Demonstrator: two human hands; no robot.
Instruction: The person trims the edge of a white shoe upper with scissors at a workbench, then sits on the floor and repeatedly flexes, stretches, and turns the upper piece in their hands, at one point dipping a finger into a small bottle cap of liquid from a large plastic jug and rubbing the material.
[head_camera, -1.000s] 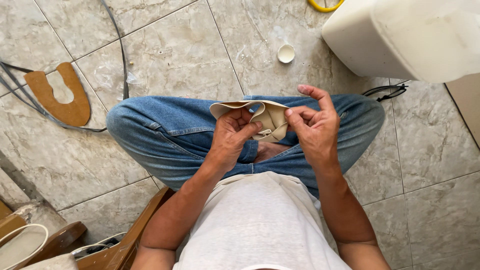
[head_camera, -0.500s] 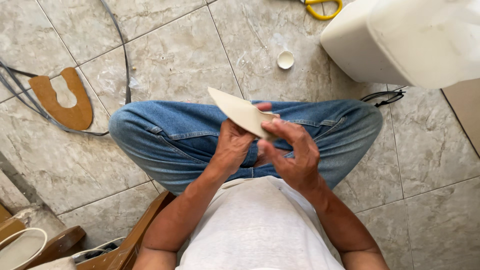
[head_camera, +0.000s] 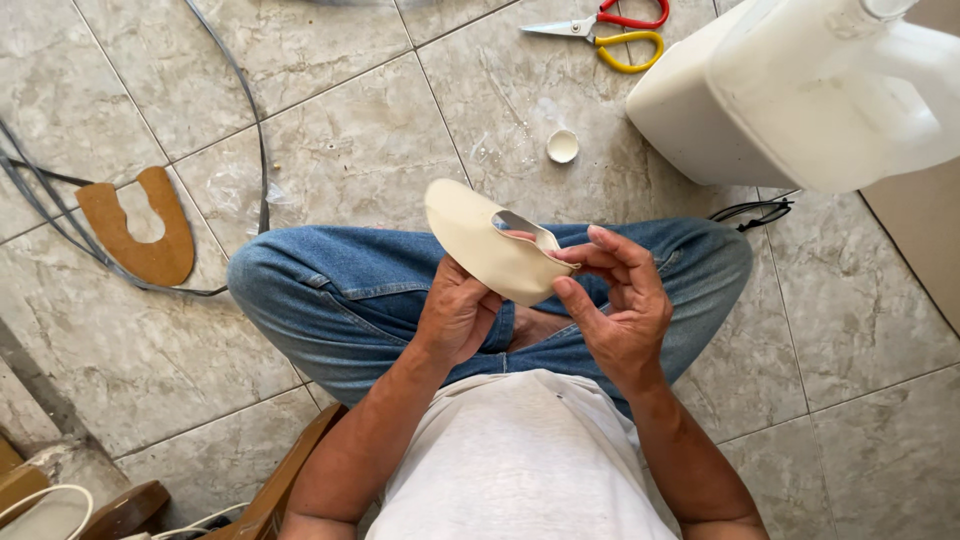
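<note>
Seated over a tiled floor, a person in jeans (head_camera: 350, 300) holds a cream shoe upper (head_camera: 485, 248) at frame centre above the knees: the left hand (head_camera: 458, 312) grips it from below, while the right hand (head_camera: 615, 300) pinches its open edge between thumb and fingers. Beyond lie a brown U-shaped piece (head_camera: 140, 228) at left, a small white cap (head_camera: 562, 146), scissors (head_camera: 605, 28) and a white jug (head_camera: 810, 90) at upper right.

white jug (head_camera: 800, 95) cut off at top edge, scissors (head_camera: 605, 30) partly cropped
</note>
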